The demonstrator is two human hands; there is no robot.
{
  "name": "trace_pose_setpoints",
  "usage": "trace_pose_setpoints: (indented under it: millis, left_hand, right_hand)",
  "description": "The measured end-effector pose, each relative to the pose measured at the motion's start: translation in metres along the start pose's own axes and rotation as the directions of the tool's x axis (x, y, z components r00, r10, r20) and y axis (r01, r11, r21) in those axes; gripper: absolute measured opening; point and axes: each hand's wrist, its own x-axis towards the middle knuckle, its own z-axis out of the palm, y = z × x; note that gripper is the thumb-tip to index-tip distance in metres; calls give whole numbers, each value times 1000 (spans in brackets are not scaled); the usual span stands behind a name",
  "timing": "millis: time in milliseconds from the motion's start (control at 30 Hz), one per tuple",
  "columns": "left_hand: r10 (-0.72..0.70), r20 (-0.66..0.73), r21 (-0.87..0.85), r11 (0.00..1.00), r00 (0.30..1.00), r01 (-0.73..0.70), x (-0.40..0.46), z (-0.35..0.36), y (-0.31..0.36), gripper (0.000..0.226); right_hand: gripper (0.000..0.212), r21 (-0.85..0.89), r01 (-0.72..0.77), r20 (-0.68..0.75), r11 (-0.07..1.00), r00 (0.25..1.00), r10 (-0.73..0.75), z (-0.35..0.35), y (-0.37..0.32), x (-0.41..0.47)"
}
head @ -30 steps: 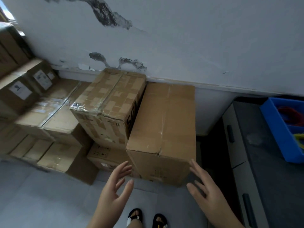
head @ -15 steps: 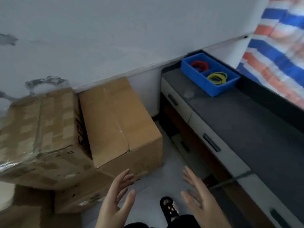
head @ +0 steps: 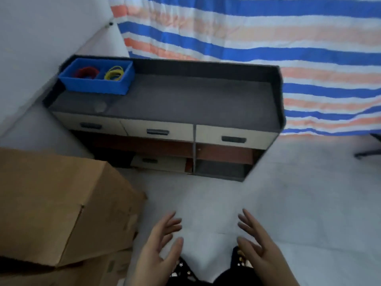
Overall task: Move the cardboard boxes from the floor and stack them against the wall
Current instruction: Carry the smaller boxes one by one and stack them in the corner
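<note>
A pale floor (head: 288,203) fills the lower right; a striped tarp (head: 268,27) hangs across the top behind a dark table (head: 185,100) carrying a blue bin (head: 97,87). Cardboard boxes (head: 51,203) sit stacked at lower left. The left hand (head: 158,248) and right hand (head: 261,246) hover over the floor, each grip spread wide and holding nothing. The view has swung right since earlier, pushing the boxes to the frame edge.

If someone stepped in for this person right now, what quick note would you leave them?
Left hand and right hand: both open, fingers spread, holding nothing, above the floor.
Boxes: one large cardboard box sits on a lower box at the left, beside the wall.
Done: at least these two are stacked.
Left: no loose box shows in view; look elsewhere on the floor for more. The drawer cabinet with the blue bin is not part of the job.
</note>
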Motion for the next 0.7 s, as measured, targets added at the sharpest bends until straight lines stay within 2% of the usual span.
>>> trace_pose_setpoints:
  millis: [100,133,200,300,433,500,567,700]
  left_hand:
    - [25,170,46,998,985,-34,-4,40,5,58]
    - [33,226,61,997,974,-48,-6,56,8,60]
    - [56,323,105,990,945,-94,-14,91,12,58]
    - [89,467,141,975,880,-173,-34,156,13,50]
    - [116,645,132,956,755,-260,-78,263,11,41]
    - [124,737,112,947,664,-301,-97,313,7,48]
    - [130,807,93,936,577,-340,-117,362,5,49]
    - [125,896,49,926,426,-373,-150,443,7,41]
  right_hand:
    - [72,46,-5,-166,999,986,13,-35,13,-36]
    - [67,65,-6,-215,998,976,20,-48,18,-48]
    - [57,88,-12,-314,996,948,39,-75,29,-76]
    - [58,115,-40,-465,993,881,89,-123,50,-129]
    - [57,192,-64,-670,979,720,179,-194,88,-211]
    - [60,221,-71,-755,973,618,217,-224,108,-246]
    - [66,250,-79,-814,965,522,254,-250,122,-280]
    - [60,317,-59,-883,947,346,317,-292,137,-326]
